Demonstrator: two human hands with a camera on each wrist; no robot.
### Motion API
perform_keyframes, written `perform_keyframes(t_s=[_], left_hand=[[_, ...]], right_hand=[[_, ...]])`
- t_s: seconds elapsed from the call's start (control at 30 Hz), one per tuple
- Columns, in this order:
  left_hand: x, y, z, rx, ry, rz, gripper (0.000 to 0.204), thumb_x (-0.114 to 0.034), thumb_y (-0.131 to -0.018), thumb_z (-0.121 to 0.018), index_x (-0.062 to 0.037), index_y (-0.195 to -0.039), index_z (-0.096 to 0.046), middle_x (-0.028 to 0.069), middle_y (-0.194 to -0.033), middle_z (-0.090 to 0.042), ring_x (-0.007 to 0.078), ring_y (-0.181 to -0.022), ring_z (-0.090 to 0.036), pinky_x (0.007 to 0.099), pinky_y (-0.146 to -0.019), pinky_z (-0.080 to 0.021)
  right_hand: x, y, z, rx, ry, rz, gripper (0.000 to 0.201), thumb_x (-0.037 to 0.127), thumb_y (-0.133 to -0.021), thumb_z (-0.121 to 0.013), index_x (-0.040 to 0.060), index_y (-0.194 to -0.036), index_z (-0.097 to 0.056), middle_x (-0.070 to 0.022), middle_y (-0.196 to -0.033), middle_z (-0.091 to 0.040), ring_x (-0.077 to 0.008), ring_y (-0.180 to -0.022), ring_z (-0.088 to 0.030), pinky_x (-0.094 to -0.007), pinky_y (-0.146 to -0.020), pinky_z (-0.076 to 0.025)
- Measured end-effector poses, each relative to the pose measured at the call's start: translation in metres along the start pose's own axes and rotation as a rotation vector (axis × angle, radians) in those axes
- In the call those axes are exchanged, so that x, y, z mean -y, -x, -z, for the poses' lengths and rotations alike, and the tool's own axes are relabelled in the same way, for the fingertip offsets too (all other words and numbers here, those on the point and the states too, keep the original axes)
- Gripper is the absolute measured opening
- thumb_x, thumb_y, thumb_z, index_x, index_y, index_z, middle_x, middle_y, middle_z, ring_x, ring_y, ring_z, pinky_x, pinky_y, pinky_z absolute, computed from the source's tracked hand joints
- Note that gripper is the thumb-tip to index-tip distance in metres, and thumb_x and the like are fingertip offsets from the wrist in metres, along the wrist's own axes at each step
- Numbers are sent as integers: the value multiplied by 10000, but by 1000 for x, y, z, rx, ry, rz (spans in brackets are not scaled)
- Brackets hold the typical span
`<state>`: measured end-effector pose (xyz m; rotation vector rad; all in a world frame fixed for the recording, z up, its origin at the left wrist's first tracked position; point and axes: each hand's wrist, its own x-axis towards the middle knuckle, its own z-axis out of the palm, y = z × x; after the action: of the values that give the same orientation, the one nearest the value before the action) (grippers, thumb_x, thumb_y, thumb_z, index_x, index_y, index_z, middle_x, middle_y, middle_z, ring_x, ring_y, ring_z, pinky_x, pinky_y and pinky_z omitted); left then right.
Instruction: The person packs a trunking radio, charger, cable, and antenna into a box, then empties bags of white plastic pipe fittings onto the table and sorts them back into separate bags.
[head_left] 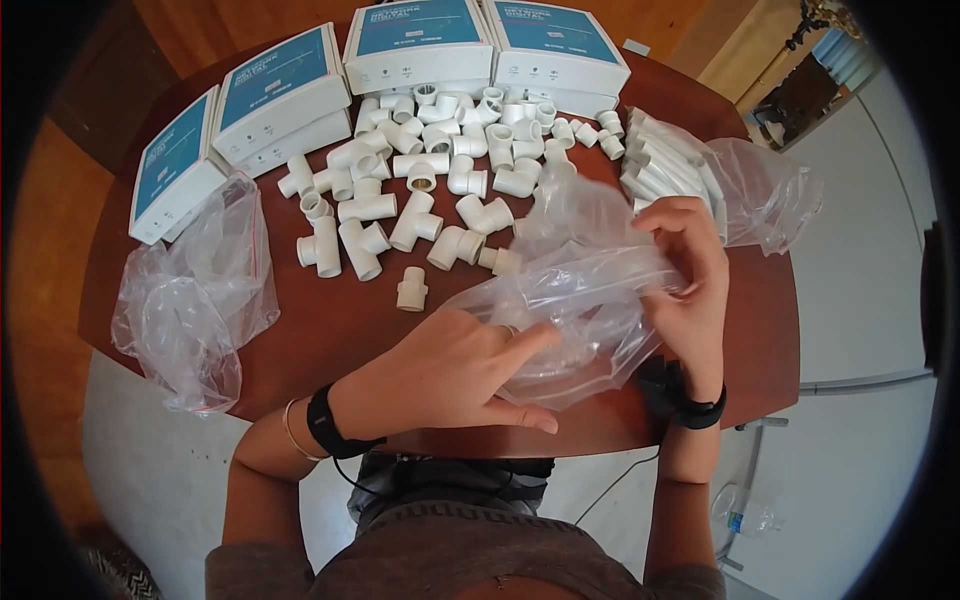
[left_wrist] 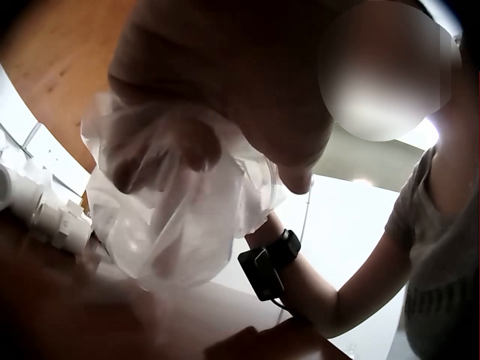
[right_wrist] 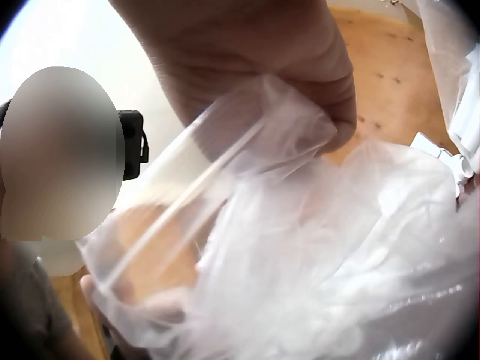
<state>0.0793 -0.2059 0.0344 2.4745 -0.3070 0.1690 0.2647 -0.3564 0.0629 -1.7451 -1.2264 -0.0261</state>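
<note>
A clear plastic zip bag (head_left: pixel 580 300) is held up over the near side of the table. My right hand (head_left: pixel 695 280) grips its edge at the right, fingers curled over the film and thumb below. From the left, my left hand (head_left: pixel 470 365) reaches into the bag, its thumb stretched out below. In the left wrist view, the left fingers (left_wrist: pixel 199 146) show through the film of the bag (left_wrist: pixel 180 225). White film fills much of the right wrist view, below the right hand (right_wrist: pixel 262 60). A loose white pipe fitting (head_left: pixel 411 289) lies just beyond my left hand.
Many white pipe fittings (head_left: pixel 415 217) spread across the table (head_left: pixel 300 350). Behind them stand several white-and-blue boxes (head_left: pixel 420 45). An empty-looking clear bag (head_left: pixel 200 290) lies at the left. At the right is a bag of white pipes (head_left: pixel 665 165).
</note>
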Motion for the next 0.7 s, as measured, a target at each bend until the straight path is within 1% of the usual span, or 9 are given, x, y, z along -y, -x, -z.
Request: perform_keyframes(t_s=[0.13, 0.2, 0.27, 0.3, 0.33, 0.4, 0.57, 0.63, 0.7], left_hand=[[2, 2, -8, -10, -184, 84, 749, -587, -761, -638, 30, -1146, -456, 95, -541, -516, 269, -477, -543, 355, -507, -407], [7, 2, -14, -18, -173, 110, 786, -587, -750, -651, 44, -1165, -433, 94, -546, -519, 269, -487, -547, 359, -520, -410], [10, 2, -18, -148, -225, 90, 810, -578, -742, -668, 53, -1186, -420, 104, -603, -546, 287, -551, -565, 370, -596, -434], [12, 1, -18, -148, -222, 90, 810, -578, -742, -668, 53, -1186, -420, 104, -603, -546, 287, -551, -565, 370, -596, -434], [13, 1, -18, -174, -165, 84, 820, -589, -742, -660, 55, -1188, -418, 121, -642, -558, 298, -588, -570, 375, -635, -439], [13, 1, -19, -200, -108, 81, 830, -600, -743, -653, 57, -1190, -416, 137, -680, -570, 310, -624, -576, 380, -673, -444], [12, 4, -14, -80, -65, 96, 931, -626, -706, -677, 54, -1288, -422, 134, -784, -546, 261, -751, -494, 354, -807, -359], [13, 3, -11, -34, -62, 74, 912, -620, -717, -670, 44, -1297, -438, 123, -779, -539, 247, -768, -479, 341, -813, -346], [14, 2, -8, 11, -58, 50, 894, -614, -727, -663, 35, -1305, -455, 112, -774, -532, 232, -785, -464, 329, -820, -334]], right_hand=[[-28, 0, -16, -70, 7, 24, 389, -119, -605, -533, 10, -965, -603, -83, -898, -624, -227, -755, -598, -244, -694, -460], [-31, 3, -17, -30, 48, -4, 371, -122, -636, -496, -11, -977, -589, -80, -932, -644, -194, -768, -614, -234, -719, -465], [-34, 5, -15, 117, -301, -324, 348, -129, -669, -456, -31, -981, -573, -58, -904, -641, -125, -775, -601, -226, -715, -461], [-32, 3, -11, 253, -533, -374, 315, -111, -692, -457, -18, -970, -573, -24, -857, -620, -63, -766, -567, -205, -687, -442], [-32, 3, -6, 255, -532, -375, 315, -111, -692, -457, -18, -970, -573, -24, -857, -620, -63, -766, -567, -205, -687, -442], [-31, 1, 1, 516, -735, -478, 266, -83, -698, -494, 9, -933, -579, 4, -807, -599, -42, -736, -554, -185, -652, -419], [-35, 0, -1, 471, -582, -576, 209, -58, -722, -518, 23, -908, -572, -4, -777, -622, -37, -686, -556, -192, -594, -403], [-31, 2, -5, 206, -289, -561, 245, -94, -713, -511, 10, -928, -564, -36, -735, -636, -54, -640, -558, -211, -558, -404], [-24, 1, -3, 143, -277, -540, 274, -114, -703, -504, 4, -944, -554, -42, -704, -634, -65, -613, -559, -215, -543, -402]])
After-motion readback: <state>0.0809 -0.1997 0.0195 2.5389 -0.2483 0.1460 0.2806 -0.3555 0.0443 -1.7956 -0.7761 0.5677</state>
